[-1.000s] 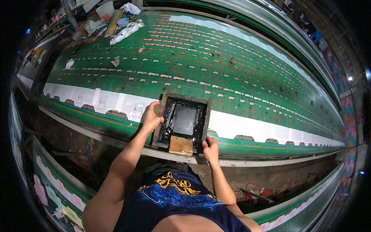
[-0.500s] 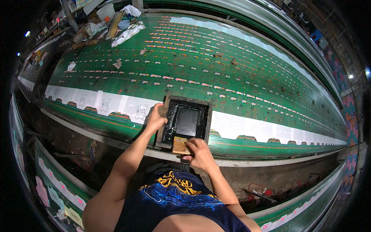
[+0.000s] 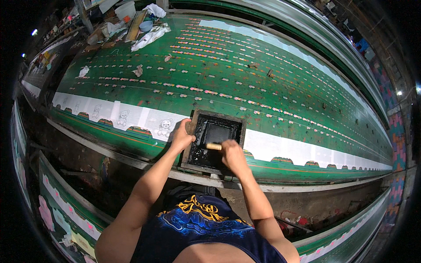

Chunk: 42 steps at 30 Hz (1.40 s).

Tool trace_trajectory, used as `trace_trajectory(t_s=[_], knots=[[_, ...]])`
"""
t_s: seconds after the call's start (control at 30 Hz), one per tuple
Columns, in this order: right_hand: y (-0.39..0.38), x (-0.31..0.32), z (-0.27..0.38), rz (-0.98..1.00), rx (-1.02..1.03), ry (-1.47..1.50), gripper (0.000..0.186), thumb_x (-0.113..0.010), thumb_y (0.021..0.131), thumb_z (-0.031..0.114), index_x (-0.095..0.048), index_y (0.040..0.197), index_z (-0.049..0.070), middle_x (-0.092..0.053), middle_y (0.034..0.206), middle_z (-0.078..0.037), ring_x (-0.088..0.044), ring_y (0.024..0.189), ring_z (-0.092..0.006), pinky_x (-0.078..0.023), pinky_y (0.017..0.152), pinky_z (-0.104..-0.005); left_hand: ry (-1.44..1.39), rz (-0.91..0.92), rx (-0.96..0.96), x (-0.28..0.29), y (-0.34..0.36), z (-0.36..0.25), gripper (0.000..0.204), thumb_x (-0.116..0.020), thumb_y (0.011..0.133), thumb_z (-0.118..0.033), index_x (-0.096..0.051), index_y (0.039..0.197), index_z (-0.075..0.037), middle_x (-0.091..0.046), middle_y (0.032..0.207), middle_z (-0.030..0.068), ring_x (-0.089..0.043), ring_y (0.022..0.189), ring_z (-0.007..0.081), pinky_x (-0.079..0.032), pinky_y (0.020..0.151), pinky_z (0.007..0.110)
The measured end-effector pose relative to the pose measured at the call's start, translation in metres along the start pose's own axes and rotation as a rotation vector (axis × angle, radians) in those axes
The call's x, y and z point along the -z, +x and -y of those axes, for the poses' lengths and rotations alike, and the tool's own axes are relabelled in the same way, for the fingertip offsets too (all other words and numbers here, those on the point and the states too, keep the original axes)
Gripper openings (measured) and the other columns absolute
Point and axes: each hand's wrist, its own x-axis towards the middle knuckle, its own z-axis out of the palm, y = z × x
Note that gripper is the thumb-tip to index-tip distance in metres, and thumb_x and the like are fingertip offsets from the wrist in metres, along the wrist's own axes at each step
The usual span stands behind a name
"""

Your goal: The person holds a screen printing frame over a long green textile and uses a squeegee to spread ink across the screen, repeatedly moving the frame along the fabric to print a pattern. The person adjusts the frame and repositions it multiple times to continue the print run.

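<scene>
A wooden screen-printing frame (image 3: 220, 115) lies over a white strip (image 3: 147, 118) along the near edge of the green table. Black ink (image 3: 197, 154) coats the inside of the frame around a dark rectangular panel. My left hand (image 3: 182, 137) is closed on the frame's left side, with the thumb inside the rim. Within the frame, my right hand (image 3: 233, 154) grips a squeegee (image 3: 214, 146) with a pale wooden handle, held over the middle of the screen. Its lower edge is hard to make out. Left of the frame, the strip carries bear outlines (image 3: 165, 126).
The long green table (image 3: 131, 94) bears rows of small coloured prints and a second white strip (image 3: 263, 34) at the far side. At the far left are a blue bowl (image 3: 145, 26), a crumpled white cloth (image 3: 151, 36) and a white bucket (image 3: 125, 11). Another table (image 3: 70, 197) stands behind me.
My right hand has lifted the squeegee off the frame's near rim and moved it forward into the inked screen, turning it upright. My left hand keeps its hold on the frame.
</scene>
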Motion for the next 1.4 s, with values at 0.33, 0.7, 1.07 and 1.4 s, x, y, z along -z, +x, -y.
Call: trace_trajectory(t_s=[0.33, 0.7, 1.07, 1.4], knots=[[0.025, -0.024, -0.021, -0.126, 0.018, -0.069, 0.016, -0.057, 0.072, -0.004, -0.057, 0.088, -0.001, -0.059, 0.092, -0.019, -0.057, 0.092, -0.0374, -0.048, 0.085, -0.0448, 0.01, 0.005, 0.003, -0.002, 0.006, 0.006, 0.08, -0.074, 0.061, -0.004, -0.048, 0.134, -0.021, -0.058, 0.074, 0.0087, -0.059, 0.069, 0.0244, -0.048, 0.067, 0.037], [-0.077, -0.03, 0.032, -0.008, 0.063, 0.0, 0.037, -0.064, 0.081, 0.008, -0.062, 0.115, -0.006, -0.062, 0.116, -0.022, -0.057, 0.111, -0.0375, -0.048, 0.097, -0.043, 0.071, -0.043, -0.09, -0.005, 0.006, 0.011, 0.082, -0.079, 0.059, -0.01, -0.047, 0.134, -0.019, -0.064, 0.098, 0.0144, -0.063, 0.086, 0.0302, -0.049, 0.079, 0.04], [-0.089, -0.035, -0.042, -0.238, -0.764, 0.322, 0.033, -0.066, 0.09, 0.02, -0.066, 0.112, -0.006, -0.065, 0.107, -0.025, -0.064, 0.097, -0.0386, -0.05, 0.083, -0.0424, -0.13, -0.023, -0.035, -0.009, 0.002, -0.004, 0.078, -0.073, 0.058, 0.007, -0.049, 0.13, -0.012, -0.06, 0.111, 0.0108, -0.059, 0.098, 0.0233, -0.049, 0.083, 0.033], [-0.11, 0.063, -0.133, -0.458, -0.576, 0.276, 0.025, -0.06, 0.09, 0.008, -0.067, 0.11, -0.005, -0.066, 0.103, -0.026, -0.063, 0.098, -0.0411, -0.049, 0.089, -0.0433, -0.274, -0.089, -0.183, -0.1, 0.016, -0.097, 0.077, -0.073, 0.056, 0.005, -0.051, 0.128, -0.013, -0.057, 0.079, 0.006, -0.055, 0.069, 0.0194, -0.046, 0.064, 0.034]])
